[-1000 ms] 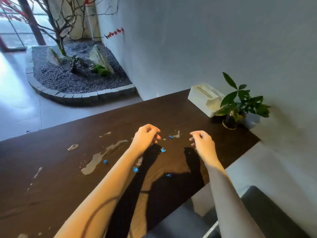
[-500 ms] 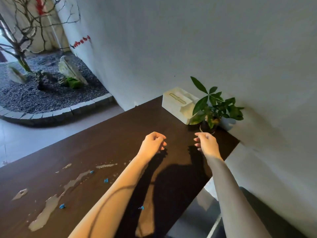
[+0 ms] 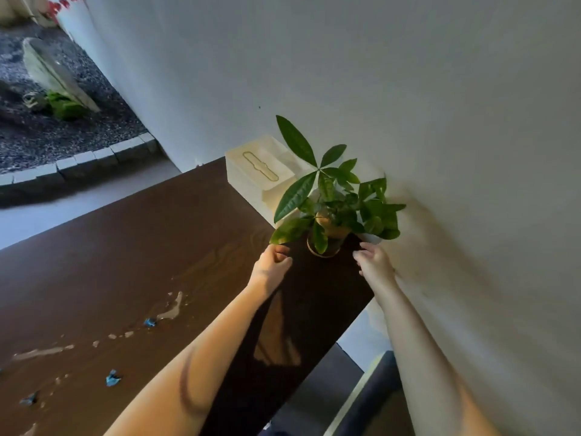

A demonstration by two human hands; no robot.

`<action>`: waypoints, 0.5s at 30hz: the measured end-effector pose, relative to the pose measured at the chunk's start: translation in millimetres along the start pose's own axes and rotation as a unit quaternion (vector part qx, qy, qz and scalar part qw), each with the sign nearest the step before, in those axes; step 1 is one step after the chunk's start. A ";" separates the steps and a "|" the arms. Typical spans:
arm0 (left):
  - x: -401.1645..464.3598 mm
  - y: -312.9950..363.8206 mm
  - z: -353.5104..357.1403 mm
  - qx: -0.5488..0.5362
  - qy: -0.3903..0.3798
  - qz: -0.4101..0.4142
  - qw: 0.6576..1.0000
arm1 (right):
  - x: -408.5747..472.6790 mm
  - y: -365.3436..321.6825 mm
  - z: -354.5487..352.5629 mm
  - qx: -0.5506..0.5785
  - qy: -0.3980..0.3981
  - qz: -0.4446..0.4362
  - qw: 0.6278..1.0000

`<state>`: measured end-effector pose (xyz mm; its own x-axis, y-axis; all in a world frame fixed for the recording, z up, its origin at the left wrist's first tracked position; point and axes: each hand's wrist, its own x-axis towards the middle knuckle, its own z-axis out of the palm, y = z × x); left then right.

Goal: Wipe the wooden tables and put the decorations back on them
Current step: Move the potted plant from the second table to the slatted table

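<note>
A dark wooden table (image 3: 157, 247) runs from lower left to the wall. At its far right corner stands a small green plant (image 3: 333, 199) in a glass vase (image 3: 325, 245). A white tissue box (image 3: 261, 171) sits just behind it. My left hand (image 3: 272, 269) hovers left of the vase with fingers loosely curled, holding nothing. My right hand (image 3: 374, 262) is to the right of the vase, fingers relaxed, also holding nothing. Neither hand touches the vase. Pale spill smears (image 3: 171, 306) and small blue scraps (image 3: 112, 378) lie on the table's left part.
A grey wall (image 3: 408, 89) borders the table on the right. A gravel bed with rocks (image 3: 53, 73) and a stone kerb lies on the floor beyond the table. A dark seat (image 3: 371, 401) is below the table's near edge.
The view has swung right and closer to the plant. Both hands have advanced from mid-table to either side of the vase. The spills and blue scraps now lie behind, at lower left.
</note>
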<state>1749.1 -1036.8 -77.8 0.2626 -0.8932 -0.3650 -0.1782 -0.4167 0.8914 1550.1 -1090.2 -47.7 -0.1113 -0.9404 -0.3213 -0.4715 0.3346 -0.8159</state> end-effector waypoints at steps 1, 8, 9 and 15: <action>12.5 1.1 11.1 0.001 0.004 -0.001 1.000 | 12.1 5.0 -1.4 -0.006 -0.015 -0.003 1.000; 60.1 5.8 54.2 0.040 -0.027 0.051 0.998 | 59.9 17.9 8.1 0.046 -0.101 -0.044 0.993; 66.2 6.5 57.9 0.045 -0.034 0.041 0.998 | 63.8 18.1 9.8 0.059 -0.108 -0.066 0.990; 86.9 15.5 80.2 0.015 -0.032 0.097 0.995 | 82.6 20.6 13.7 0.092 -0.171 -0.142 0.971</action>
<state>1693.1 -1134.4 -117.2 0.1596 -0.9659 -0.2041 -0.2476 -0.2393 0.9389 1543.2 -1160.1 -97.6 0.3120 -0.9319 -0.1850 -0.2724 0.0988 -0.9571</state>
